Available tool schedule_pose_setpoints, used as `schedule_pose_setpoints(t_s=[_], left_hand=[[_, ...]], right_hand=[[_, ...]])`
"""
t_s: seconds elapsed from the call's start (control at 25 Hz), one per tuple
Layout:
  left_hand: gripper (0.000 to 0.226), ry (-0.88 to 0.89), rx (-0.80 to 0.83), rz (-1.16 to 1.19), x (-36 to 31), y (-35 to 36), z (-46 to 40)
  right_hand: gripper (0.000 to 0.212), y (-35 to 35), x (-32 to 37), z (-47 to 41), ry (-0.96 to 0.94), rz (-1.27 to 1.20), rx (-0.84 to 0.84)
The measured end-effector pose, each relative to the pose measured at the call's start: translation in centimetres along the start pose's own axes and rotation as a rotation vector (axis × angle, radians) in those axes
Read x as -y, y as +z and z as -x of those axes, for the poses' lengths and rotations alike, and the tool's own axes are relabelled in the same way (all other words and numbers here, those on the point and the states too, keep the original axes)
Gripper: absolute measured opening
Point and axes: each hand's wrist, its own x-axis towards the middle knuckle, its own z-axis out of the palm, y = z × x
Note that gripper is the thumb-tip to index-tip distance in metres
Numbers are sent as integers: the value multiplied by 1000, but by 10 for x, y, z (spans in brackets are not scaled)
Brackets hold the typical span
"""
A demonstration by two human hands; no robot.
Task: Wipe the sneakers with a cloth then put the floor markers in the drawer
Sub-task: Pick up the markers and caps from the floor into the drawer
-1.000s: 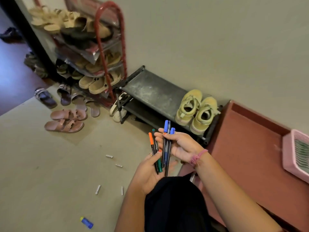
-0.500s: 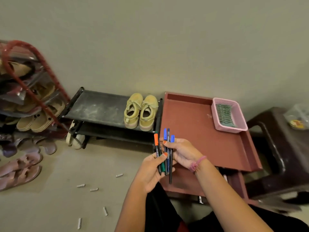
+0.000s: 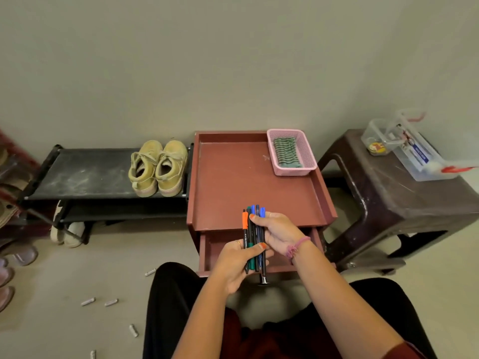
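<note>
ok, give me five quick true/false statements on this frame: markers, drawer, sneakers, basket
1. Both hands hold the bundle of markers. True: the left hand grips the lower end, the right hand the upper.
2. The drawer is shut. False: it is pulled open below the hands.
3. The sneakers lie on the floor. False: they stand on the black shoe rack.
4. The pink basket holds a green striped cloth. True.
5. The markers are already in the drawer. False: they are held above it.
</note>
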Motion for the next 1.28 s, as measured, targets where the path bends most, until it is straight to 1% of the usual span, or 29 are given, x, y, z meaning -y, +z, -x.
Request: schedule_pose_setpoints(t_s=[0.08,0.16,0.28,0.36,0.52,0.64,0.8,0.92,1.0,1.04,1.16,1.28], left_hand=[[22,-17,-40,1,9,9,-5],[24,-39,-71,42,17,10,-10],[28,-109,-86,57,30,3,-19],[29,-181,-73,61,41,1,-24],[26,-276,-56,77,59,2,-38],[22,-315,-36,18,63,3,-54],[20,-373,-62,-7,68,4,-76],[16,-380,-110,-44,72,0,-97],[15,-373,-156,-89,74,-4,-115],[15,-370,-179,-114,76,-6,-125],[10,-358,-245,-134,82,-13,-150],[8,-335,-310,-79,92,-24,-170]], right_hand=[[15,-17,-2,0,-11,32,1],[20,-38,-5,2,8,139,-2],[22,-70,-23,7,147,282,-31],[26,-84,-39,9,248,312,-41],[24,-100,-61,-4,314,273,-121],[26,-109,-71,-16,348,218,-177],[22,-121,-77,-35,383,193,-208],[14,-127,-69,-51,431,205,-198],[8,-133,-64,-67,454,151,-211],[8,-138,-63,-76,460,131,-227],[9,-153,-64,-105,449,140,-316],[9,-163,-70,-130,414,235,-419]])
